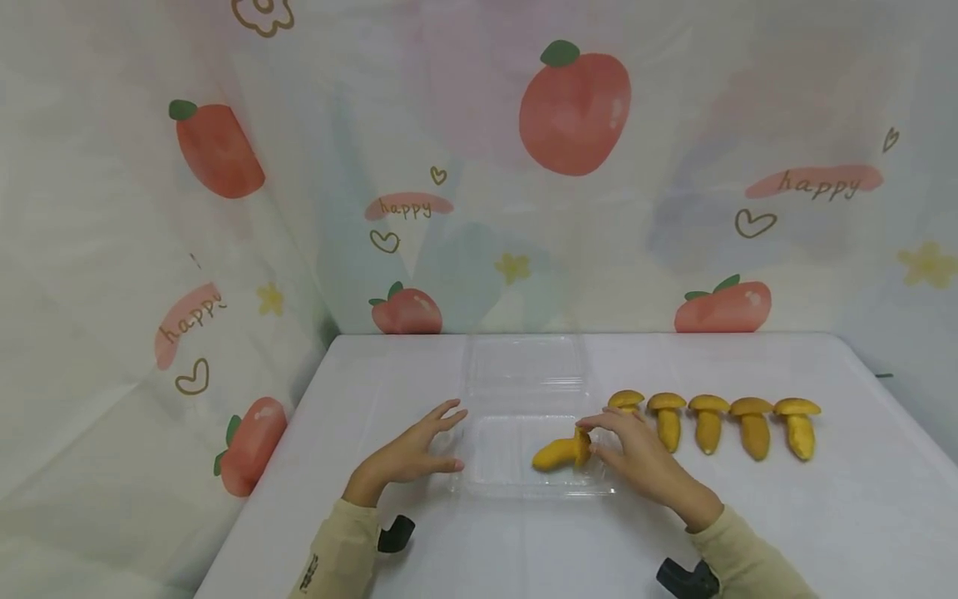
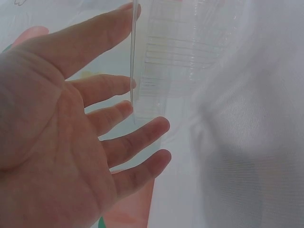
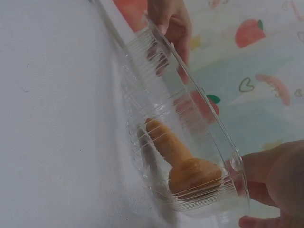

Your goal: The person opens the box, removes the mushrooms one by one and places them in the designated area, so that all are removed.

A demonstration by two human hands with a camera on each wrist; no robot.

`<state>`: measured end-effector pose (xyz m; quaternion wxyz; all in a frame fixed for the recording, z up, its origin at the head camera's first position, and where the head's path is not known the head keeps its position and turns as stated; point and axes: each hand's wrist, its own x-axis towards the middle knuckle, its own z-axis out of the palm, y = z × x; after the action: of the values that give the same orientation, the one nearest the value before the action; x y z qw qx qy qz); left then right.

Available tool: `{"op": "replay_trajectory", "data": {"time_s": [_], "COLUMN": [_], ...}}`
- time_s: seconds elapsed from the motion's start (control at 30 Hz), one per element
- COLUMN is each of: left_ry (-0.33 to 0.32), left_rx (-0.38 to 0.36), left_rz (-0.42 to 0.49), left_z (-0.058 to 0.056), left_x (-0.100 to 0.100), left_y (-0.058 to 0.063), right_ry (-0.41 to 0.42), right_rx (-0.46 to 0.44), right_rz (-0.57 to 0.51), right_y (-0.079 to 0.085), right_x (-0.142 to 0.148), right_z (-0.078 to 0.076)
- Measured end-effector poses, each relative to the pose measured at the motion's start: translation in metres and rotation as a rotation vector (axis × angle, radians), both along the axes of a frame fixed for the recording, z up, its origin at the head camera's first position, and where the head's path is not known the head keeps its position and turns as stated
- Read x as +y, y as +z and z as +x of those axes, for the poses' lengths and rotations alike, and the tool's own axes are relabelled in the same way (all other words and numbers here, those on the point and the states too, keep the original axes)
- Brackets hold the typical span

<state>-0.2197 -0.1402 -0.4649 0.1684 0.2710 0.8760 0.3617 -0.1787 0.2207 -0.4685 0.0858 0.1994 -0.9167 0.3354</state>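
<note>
A clear plastic box lies with its hinged lid folded back. One yellow mushroom rests on its side inside, toward the right end, its cap facing right; through the ribbed wall the same mushroom shows in the right wrist view. My left hand is at the box's left edge, fingers spread and holding nothing. In the left wrist view the fingertips of that hand are close to the box rim. My right hand is at the right rim beside the mushroom's cap, fingers loosely bent; contact is unclear.
To the right of the box, several yellow mushrooms lie in a row, caps toward the back. The leftmost mushroom is partly hidden by my right hand. A white cloth covers the table; a printed curtain stands behind.
</note>
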Motion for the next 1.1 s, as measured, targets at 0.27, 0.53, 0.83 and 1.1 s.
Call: {"op": "replay_trajectory", "data": {"time_s": [0.27, 0.53, 0.83, 1.1], "left_ry": [0.000, -0.002, -0.005, 0.006], "left_rx": [0.001, 0.003, 0.012, 0.002], "left_rz": [0.001, 0.001, 0.003, 0.005], "left_z": [-0.0009, -0.0018, -0.0027, -0.0023], "left_x": [0.0004, -0.0002, 0.0013, 0.0010], "left_y": [-0.0003, -0.0028, 0.0004, -0.0025], "right_ry": [0.034, 0.018, 0.006, 0.041], "right_rx": [-0.014, -0.087, -0.117, -0.122], "right_rz": [0.118, 0.094, 0.073, 0.111], "right_y": [-0.0045, -0.0050, -0.0054, -0.0076], "right_x": [-0.0047, -0.0090, -0.0085, -0.0086], "right_z": [-0.0002, 0.0001, -0.0016, -0.0012]}}
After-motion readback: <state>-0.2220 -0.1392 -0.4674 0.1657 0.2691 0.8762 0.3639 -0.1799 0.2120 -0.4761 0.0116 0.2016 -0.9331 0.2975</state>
